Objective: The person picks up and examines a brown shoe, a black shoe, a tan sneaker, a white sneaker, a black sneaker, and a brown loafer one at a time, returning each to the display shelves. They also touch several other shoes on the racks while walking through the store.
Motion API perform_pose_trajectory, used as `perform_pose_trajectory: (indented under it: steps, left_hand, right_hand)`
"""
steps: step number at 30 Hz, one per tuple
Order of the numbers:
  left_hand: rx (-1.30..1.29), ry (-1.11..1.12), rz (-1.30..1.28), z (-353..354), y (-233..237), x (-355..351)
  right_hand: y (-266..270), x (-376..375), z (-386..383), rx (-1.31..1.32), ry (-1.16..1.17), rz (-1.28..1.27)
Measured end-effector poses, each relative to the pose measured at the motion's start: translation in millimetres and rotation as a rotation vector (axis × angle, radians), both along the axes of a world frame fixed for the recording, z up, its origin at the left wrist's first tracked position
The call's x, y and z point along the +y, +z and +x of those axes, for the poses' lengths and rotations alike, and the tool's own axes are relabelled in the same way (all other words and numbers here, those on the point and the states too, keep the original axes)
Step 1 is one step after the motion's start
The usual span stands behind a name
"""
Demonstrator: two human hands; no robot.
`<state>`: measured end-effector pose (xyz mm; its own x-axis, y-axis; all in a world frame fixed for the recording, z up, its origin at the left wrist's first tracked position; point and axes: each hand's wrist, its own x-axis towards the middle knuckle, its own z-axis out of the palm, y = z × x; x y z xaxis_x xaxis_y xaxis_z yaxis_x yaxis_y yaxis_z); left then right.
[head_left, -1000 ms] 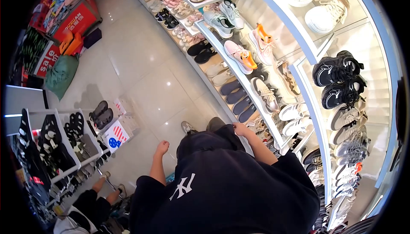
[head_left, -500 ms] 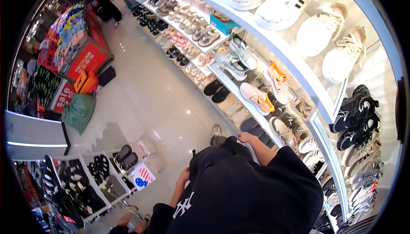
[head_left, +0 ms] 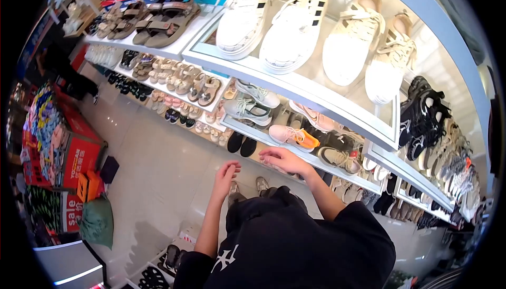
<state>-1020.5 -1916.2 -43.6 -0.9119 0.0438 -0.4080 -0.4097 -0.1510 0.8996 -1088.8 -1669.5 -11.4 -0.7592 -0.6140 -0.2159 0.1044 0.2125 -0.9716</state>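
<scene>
My left hand [head_left: 226, 173] is raised over the tiled floor with its fingers loosely apart and nothing in it. To its right, my right hand [head_left: 283, 160] reaches forward, fingers stretched and slightly bent, also holding nothing. It overlaps the edge of a lower shelf in this view. Just beyond that hand sits a pink and orange sneaker [head_left: 294, 137], with a beige sneaker [head_left: 339, 159] to its right. A pair of black slip-on shoes [head_left: 241, 144] lies on the bottom level between and beyond my hands. White sneakers with black stripes [head_left: 289, 38] stand on the top shelf ahead.
White lace-up shoes [head_left: 352, 44] and brown sandals [head_left: 168, 20] fill the upper shelf [head_left: 311, 89]. At left are a red bin [head_left: 81, 160] of clothes, an orange bag [head_left: 90, 188] and a green sack [head_left: 97, 223] on the floor. A person in dark clothes [head_left: 66, 73] stands far left.
My view has turned right toward the shelves. Both hands have risen from beside my body and moved forward, the right one toward the lower shelf. The person at far left remains in view.
</scene>
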Motion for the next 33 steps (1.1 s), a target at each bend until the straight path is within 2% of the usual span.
perform_pose_trajectory:
  steps: [2,3,5,7,8,10,11,12,16,20,22,26,29,30,33]
  left_hand:
    - [0.21,-0.126,-0.02,-30,22,7]
    - [0.218,-0.174,0.002,-36,35,11]
    - [0.201,-0.31,0.07,-52,59,13]
    - [0.221,-0.425,0.097,-53,59,13]
    - [0.234,-0.494,0.123,-51,56,11]
    - [0.223,-0.593,0.164,-42,45,5]
    - [0.193,-0.641,0.183,-36,43,3]
    - [0.161,-0.687,0.201,-29,40,-1]
    - [0.133,-0.724,0.236,-1,34,-23]
    - [0.089,-0.725,0.196,19,26,-52]
    - [0.084,-0.717,0.193,22,26,-64]
    - [0.105,-0.685,0.169,24,24,-87]
    - [0.144,-0.629,0.145,21,28,-101]
    - [0.154,-0.626,0.15,20,29,-102]
    - [0.165,-0.597,0.175,20,36,-107]
  right_hand:
    - [58,9,3,0.049,-0.158,-0.07]
    - [97,14,5,0.208,-0.218,-0.009]
    - [140,30,15,0.276,-0.451,-0.246]
    - [174,51,14,0.492,-0.656,-0.29]
    - [186,53,7,0.605,-0.831,-0.277]
    - [208,56,-18,0.824,-1.082,-0.064]
    - [202,69,-37,0.931,-1.146,0.074]
    - [209,66,-45,0.917,-1.238,0.299]
    - [188,64,-94,0.782,-1.35,0.292]
    - [194,46,-112,0.908,-1.277,0.285]
    - [192,44,-120,0.933,-1.383,0.504]
    - [182,50,-125,0.967,-1.466,0.445]
    - [190,50,-111,0.844,-1.444,0.046]
    - [196,42,-97,0.855,-1.439,0.045]
    - [199,10,-43,0.723,-1.373,-0.204]
